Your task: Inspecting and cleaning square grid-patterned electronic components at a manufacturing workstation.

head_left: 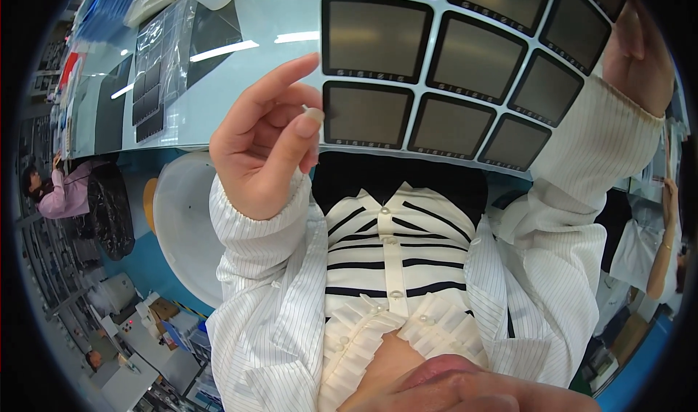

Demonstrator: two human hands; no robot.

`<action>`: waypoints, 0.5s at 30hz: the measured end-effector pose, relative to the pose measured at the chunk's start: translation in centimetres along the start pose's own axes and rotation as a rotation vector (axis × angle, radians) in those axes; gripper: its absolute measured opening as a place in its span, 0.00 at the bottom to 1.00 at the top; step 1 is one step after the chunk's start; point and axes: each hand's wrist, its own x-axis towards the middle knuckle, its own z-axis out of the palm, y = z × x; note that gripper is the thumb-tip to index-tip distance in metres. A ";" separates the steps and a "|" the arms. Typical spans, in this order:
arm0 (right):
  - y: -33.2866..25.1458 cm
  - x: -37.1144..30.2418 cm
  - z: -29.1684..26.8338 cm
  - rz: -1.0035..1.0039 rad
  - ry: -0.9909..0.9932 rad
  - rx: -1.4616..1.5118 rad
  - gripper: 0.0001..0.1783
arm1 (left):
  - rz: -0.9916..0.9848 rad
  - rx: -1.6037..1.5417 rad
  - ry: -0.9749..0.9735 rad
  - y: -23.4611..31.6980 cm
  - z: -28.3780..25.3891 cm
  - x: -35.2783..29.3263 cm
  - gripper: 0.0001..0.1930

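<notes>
Between the clear plastic packet (177,56) and the left hand (265,139), the worktop (207,92) gives free passage; rightward, the dark-panelled sheet (476,59) blocks the way.

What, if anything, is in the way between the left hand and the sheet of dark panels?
Nothing visible: the left hand is close beside the left edge of the sheet of dark panels, its index fingertip meeting that edge in the picture. Whether they touch, I cannot tell.
</notes>
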 end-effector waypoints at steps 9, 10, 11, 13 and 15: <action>0.3 0.4 -0.5 -0.003 -0.039 0.105 0.10 | 0.051 0.003 -0.077 0.5 0.7 0.9 0.21; 0.6 0.8 -1.0 -0.005 -0.040 0.113 0.10 | 0.031 -0.003 -0.060 0.5 0.9 1.0 0.21; 0.2 0.3 -0.4 -0.006 -0.042 0.123 0.11 | 0.031 -0.003 -0.060 0.5 0.8 1.0 0.21; 0.4 0.6 -0.7 -0.009 -0.045 0.143 0.11 | 0.043 0.016 -0.071 0.5 0.8 1.1 0.21; 0.1 0.1 0.0 -0.009 -0.050 0.163 0.11 | 0.045 0.023 -0.070 0.5 0.8 1.1 0.21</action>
